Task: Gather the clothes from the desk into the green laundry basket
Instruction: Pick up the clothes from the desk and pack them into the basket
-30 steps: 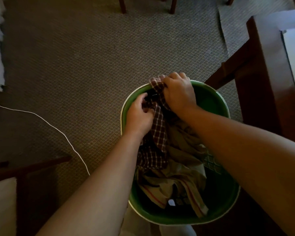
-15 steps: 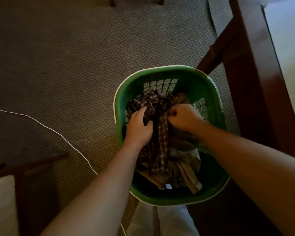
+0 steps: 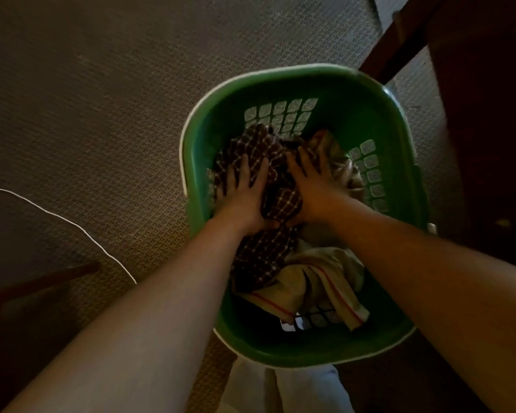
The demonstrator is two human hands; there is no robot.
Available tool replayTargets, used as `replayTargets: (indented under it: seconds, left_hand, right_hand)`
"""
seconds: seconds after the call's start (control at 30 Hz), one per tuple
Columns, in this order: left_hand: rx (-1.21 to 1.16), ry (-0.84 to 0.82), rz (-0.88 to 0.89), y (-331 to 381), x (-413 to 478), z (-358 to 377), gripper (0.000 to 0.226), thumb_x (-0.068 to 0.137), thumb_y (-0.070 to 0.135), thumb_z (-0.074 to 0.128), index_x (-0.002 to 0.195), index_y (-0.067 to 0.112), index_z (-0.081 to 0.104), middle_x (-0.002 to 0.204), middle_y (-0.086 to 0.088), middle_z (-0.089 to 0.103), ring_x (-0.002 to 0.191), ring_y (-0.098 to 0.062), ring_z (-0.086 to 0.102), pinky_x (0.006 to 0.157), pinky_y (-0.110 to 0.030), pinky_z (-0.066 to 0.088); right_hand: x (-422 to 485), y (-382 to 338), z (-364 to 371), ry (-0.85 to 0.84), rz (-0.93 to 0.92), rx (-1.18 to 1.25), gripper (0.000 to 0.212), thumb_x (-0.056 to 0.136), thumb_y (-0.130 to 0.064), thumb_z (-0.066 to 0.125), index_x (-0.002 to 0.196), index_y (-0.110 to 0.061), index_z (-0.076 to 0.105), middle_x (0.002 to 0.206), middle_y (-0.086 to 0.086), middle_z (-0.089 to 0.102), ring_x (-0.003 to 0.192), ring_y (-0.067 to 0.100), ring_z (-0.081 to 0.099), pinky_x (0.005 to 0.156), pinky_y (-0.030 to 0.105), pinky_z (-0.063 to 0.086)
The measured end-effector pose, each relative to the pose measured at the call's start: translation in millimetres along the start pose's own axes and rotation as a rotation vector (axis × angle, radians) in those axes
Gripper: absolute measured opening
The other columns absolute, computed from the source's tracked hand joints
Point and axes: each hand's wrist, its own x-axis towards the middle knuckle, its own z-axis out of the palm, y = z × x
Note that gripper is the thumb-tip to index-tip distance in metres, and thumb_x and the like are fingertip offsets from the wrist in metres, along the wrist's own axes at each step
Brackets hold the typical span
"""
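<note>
The green laundry basket (image 3: pixel 355 93) stands on the carpet below me. Inside it lies a dark checked shirt (image 3: pixel 262 254) over a beige cloth with red stripes (image 3: pixel 319 287). My left hand (image 3: pixel 245 192) rests flat on the checked shirt with its fingers spread. My right hand (image 3: pixel 313 186) lies flat beside it, fingers apart, pressing on the same shirt. Neither hand is closed around the fabric.
A dark wooden desk (image 3: pixel 489 114) stands close on the right of the basket. A thin white cable (image 3: pixel 72 225) runs across the grey patterned carpet (image 3: pixel 102 99) on the left. A dark wooden piece (image 3: pixel 42 281) lies at lower left.
Both hands held the bunched checked shirt at the basket's rim, then lowered it inside. They have now let go and lie flat on it with fingers spread.
</note>
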Motion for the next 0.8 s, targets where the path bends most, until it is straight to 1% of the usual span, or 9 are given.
replayTargets:
  seconds: [0.07, 0.1, 0.17, 0.27, 0.33, 0.43, 0.57, 0.67, 0.8]
  left_hand:
    - [0.035, 0.010, -0.011, -3.3, 26.4, 22.5, 0.138, 0.075, 0.055, 0.085, 0.154, 0.047, -0.028, 0.164, -0.002, -0.039, 0.155, -0.038, -0.023, 0.124, -0.067, 0.001]
    - [0.044, 0.019, -0.021, -3.9, 39.7, 32.7, 0.136, 0.076, 0.056, 0.084, 0.154, 0.048, -0.027, 0.165, -0.002, -0.037, 0.155, -0.039, -0.021, 0.123, -0.069, 0.002]
    - [0.040, 0.025, -0.049, -5.5, 64.2, 53.8, 0.131, 0.079, 0.057, 0.081, 0.155, 0.049, -0.025, 0.167, -0.001, -0.033, 0.156, -0.041, -0.017, 0.121, -0.072, 0.004]
    - [0.012, -0.007, -0.109, -11.6, 97.4, 87.6, 0.124, 0.083, 0.053, 0.080, 0.157, 0.048, -0.020, 0.169, -0.001, -0.028, 0.155, -0.042, -0.014, 0.119, -0.072, 0.006]
    - [-0.008, -0.027, -0.152, -16.4, 118.2, 107.4, 0.120, 0.085, 0.045, 0.080, 0.159, 0.047, -0.014, 0.170, -0.003, -0.023, 0.155, -0.044, -0.011, 0.119, -0.071, 0.008]
    - [-0.042, -0.043, -0.197, -25.3, 147.2, 131.9, 0.113, 0.088, 0.032, 0.079, 0.160, 0.047, -0.007, 0.171, -0.004, -0.016, 0.155, -0.045, -0.007, 0.120, -0.069, 0.014]
    - [-0.077, -0.023, -0.244, -39.0, 184.9, 161.2, 0.107, 0.089, 0.026, 0.077, 0.160, 0.049, -0.001, 0.170, -0.007, -0.008, 0.153, -0.046, 0.001, 0.117, -0.067, 0.029]
    - [-0.085, -0.018, -0.261, -41.9, 203.1, 175.4, 0.101, 0.092, 0.024, 0.075, 0.160, 0.047, 0.004, 0.170, -0.009, -0.005, 0.154, -0.045, 0.001, 0.117, -0.065, 0.032]
    - [-0.074, -0.002, -0.253, -46.2, 206.9, 177.1, 0.098, 0.094, 0.027, 0.073, 0.160, 0.048, 0.004, 0.170, -0.007, -0.003, 0.153, -0.045, 0.004, 0.116, -0.066, 0.032]
  right_hand:
    - [22.9, 4.6, 24.2, 0.045, 0.062, -0.006, 0.138, 0.073, -0.070, 0.076, 0.156, -0.035, -0.028, 0.164, -0.004, -0.035, 0.149, 0.039, -0.032, 0.108, 0.083, -0.005]
    - [36.2, 8.2, 37.7, 0.070, 0.074, -0.021, 0.133, 0.077, -0.068, 0.074, 0.156, -0.034, -0.028, 0.165, -0.003, -0.034, 0.150, 0.040, -0.030, 0.109, 0.083, -0.004]
    - [62.4, 17.0, 63.4, 0.077, 0.085, -0.025, 0.128, 0.083, -0.060, 0.075, 0.157, -0.033, -0.026, 0.167, -0.002, -0.028, 0.152, 0.043, -0.022, 0.113, 0.080, 0.005]
    - [95.5, 31.1, 97.0, 0.032, 0.069, -0.014, 0.129, 0.083, -0.049, 0.081, 0.157, -0.035, -0.024, 0.168, 0.000, -0.025, 0.154, 0.045, -0.012, 0.116, 0.071, 0.019]
    - [116.0, 37.6, 115.7, 0.025, 0.051, -0.005, 0.126, 0.084, -0.045, 0.080, 0.157, -0.036, -0.023, 0.168, 0.000, -0.023, 0.154, 0.044, -0.009, 0.116, 0.067, 0.025]
    - [148.0, 42.8, 141.6, 0.036, 0.047, -0.005, 0.115, 0.091, -0.036, 0.074, 0.158, -0.037, -0.019, 0.168, -0.003, -0.022, 0.155, 0.042, -0.006, 0.112, 0.062, 0.036]
    - [189.1, 48.1, 164.0, 0.012, 0.036, -0.014, 0.107, 0.095, -0.027, 0.069, 0.160, -0.034, -0.015, 0.169, -0.003, -0.018, 0.154, 0.043, 0.001, 0.113, 0.058, 0.037]
    - [206.4, 51.4, 173.7, 0.018, 0.024, -0.026, 0.095, 0.099, -0.029, 0.062, 0.162, -0.030, -0.009, 0.170, 0.001, -0.011, 0.151, 0.044, 0.010, 0.112, 0.057, 0.038]
    - [208.9, 50.8, 177.4, 0.023, 0.008, -0.026, 0.090, 0.103, -0.030, 0.056, 0.162, -0.030, -0.012, 0.170, 0.001, -0.013, 0.152, 0.046, 0.007, 0.113, 0.059, 0.037]
